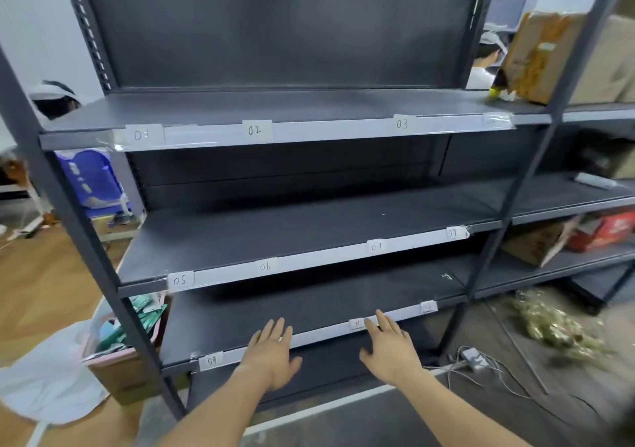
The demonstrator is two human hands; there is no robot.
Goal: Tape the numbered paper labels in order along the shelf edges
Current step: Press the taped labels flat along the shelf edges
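Both forearms enter from the lower edge. Left hand (271, 354): flat, fingers straight and slightly spread, holding nothing, laid across the front edge of the lowest shelf (309, 305) between label 09 (212, 360) and label 11 (357, 324). Right hand (388, 347): fingers likewise extended and empty, fingertips on the same edge, touching label 11, which is written in red. Further right on this edge sits a last label (427, 306), its number too blurred to read. A pale tape strip (319, 334) runs along the edge beneath the labels.

Middle shelf (275, 233): label 05 (179, 280), label 06 (265, 267), label 07 (376, 246) and label 08 (453, 233), left to right on its front edge. Top shelf (275, 106): label 01 (142, 134), label 02 (255, 130) and label 03 (402, 124), likewise taped.

Surroundings: a cardboard box (549, 55) on the neighbouring rack at upper right; a red box (604, 230) lower on that rack; a pink bin (113, 355) of green packets and a white plastic bag (44, 378) on the floor at left; a power adapter (474, 359) with loose cables and a gold dried bundle (556, 330) on the floor at right.
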